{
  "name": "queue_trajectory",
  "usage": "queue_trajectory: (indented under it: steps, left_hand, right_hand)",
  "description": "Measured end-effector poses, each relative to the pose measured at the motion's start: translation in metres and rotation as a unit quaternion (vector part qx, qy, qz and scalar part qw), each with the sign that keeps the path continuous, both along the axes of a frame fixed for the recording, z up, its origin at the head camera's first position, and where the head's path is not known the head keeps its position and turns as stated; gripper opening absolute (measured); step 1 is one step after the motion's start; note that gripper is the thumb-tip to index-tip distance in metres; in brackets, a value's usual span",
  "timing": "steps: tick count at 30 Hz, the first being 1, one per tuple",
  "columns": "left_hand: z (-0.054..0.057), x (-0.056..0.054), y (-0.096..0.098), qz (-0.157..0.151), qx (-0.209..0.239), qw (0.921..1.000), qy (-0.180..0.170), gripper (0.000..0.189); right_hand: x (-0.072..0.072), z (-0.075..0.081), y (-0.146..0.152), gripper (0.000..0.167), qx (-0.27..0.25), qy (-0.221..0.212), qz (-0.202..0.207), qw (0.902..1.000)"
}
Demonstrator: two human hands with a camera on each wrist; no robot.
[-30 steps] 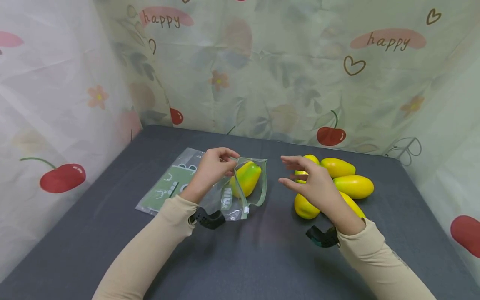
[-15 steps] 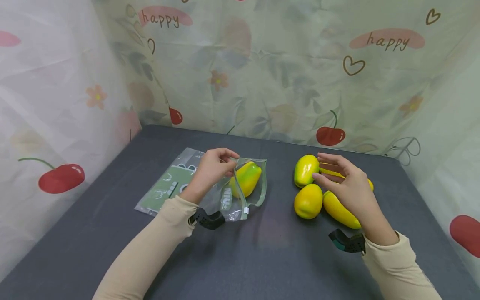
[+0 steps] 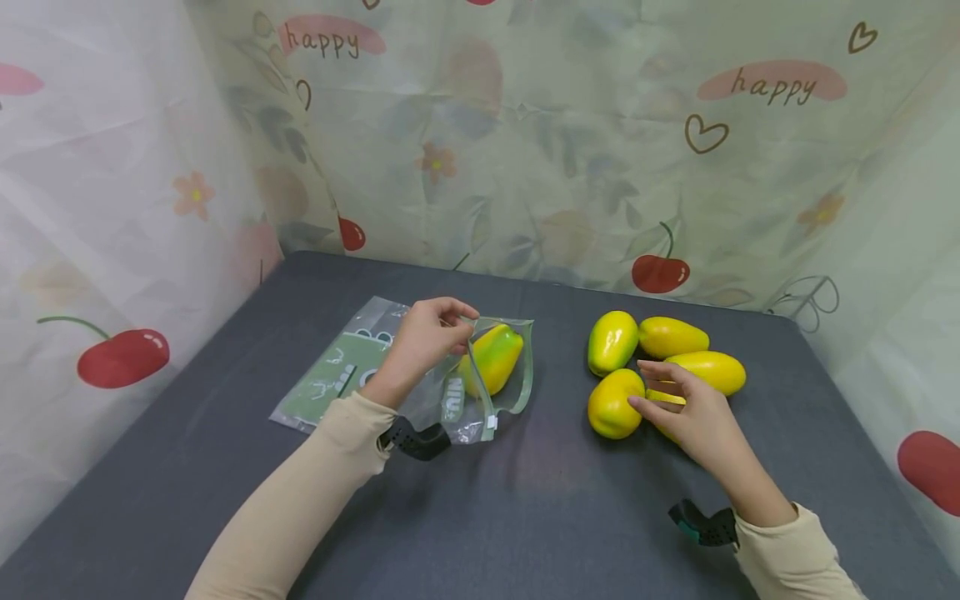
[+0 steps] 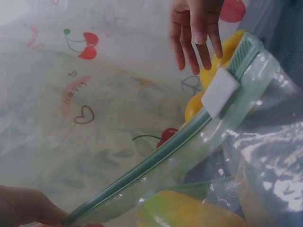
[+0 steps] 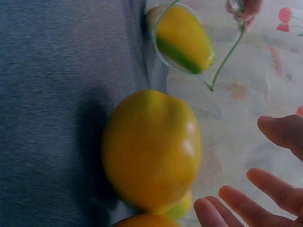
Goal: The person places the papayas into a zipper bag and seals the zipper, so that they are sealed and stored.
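My left hand (image 3: 427,340) pinches the top edge of a clear zip bag (image 3: 318,392) with a green print, holding its mouth apart. Inside lies a yellow papaya-like fruit (image 3: 492,360) with a green end. The bag's white slider (image 4: 220,93) sits along the green zip strip in the left wrist view. My right hand (image 3: 697,421) hovers at the group of loose yellow fruits, its fingers spread and gently bent, gripping nothing. Its thumb tip is right by the nearest plump fruit (image 3: 615,406), seen large in the right wrist view. Another fruit is mostly hidden beneath this hand.
Behind the hand lie more yellow fruits: an oval one (image 3: 612,342), a long one (image 3: 672,337) and another (image 3: 716,372) at the right. Everything rests on a dark grey table (image 3: 525,517). A printed curtain (image 3: 525,167) stands behind it.
My right hand has moved right, away from the bag's side, then lower and nearer over the fruits, uncovering those at the back. The left hand and bag stay still.
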State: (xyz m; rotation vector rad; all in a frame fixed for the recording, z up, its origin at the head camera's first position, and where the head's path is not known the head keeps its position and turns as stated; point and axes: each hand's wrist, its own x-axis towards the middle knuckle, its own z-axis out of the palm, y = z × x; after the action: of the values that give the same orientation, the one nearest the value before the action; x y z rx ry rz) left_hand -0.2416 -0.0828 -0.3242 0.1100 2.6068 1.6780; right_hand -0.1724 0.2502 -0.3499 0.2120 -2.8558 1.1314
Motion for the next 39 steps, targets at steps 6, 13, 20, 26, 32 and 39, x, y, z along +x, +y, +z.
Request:
queue_trajectory:
  steps: [6, 13, 20, 26, 32, 39]
  left_hand:
    - [0.000, 0.000, 0.001, 0.000, 0.003, 1.0000, 0.000, 0.025]
    - [-0.002, -0.001, 0.002, -0.003, 0.008, 1.0000, 0.004, 0.026]
    - [-0.001, 0.000, 0.002, 0.001, 0.011, 0.9999, 0.001, 0.025]
    - [-0.002, -0.001, 0.002, 0.000, 0.011, 0.9999, 0.002, 0.025]
    - [-0.001, 0.000, 0.002, 0.000, 0.009, 1.0000, 0.003, 0.025]
    - [-0.001, -0.001, 0.002, 0.001, 0.005, 1.0000, 0.002, 0.026]
  right_hand:
    - [-0.001, -0.013, 0.001, 0.065, 0.036, -0.037, -0.004, 0.9986]
    - [-0.004, -0.019, -0.001, 0.066, 0.036, -0.038, 0.012, 0.9986]
    - [-0.009, -0.023, -0.004, 0.067, 0.045, -0.029, 0.028, 0.9982]
    - [-0.013, -0.026, -0.007, 0.069, 0.066, -0.024, 0.037, 0.9968]
    - [-0.017, -0.028, -0.012, 0.078, 0.079, -0.051, 0.039, 0.9948]
    - [-0.018, -0.030, -0.016, 0.084, 0.078, -0.066, 0.052, 0.9934]
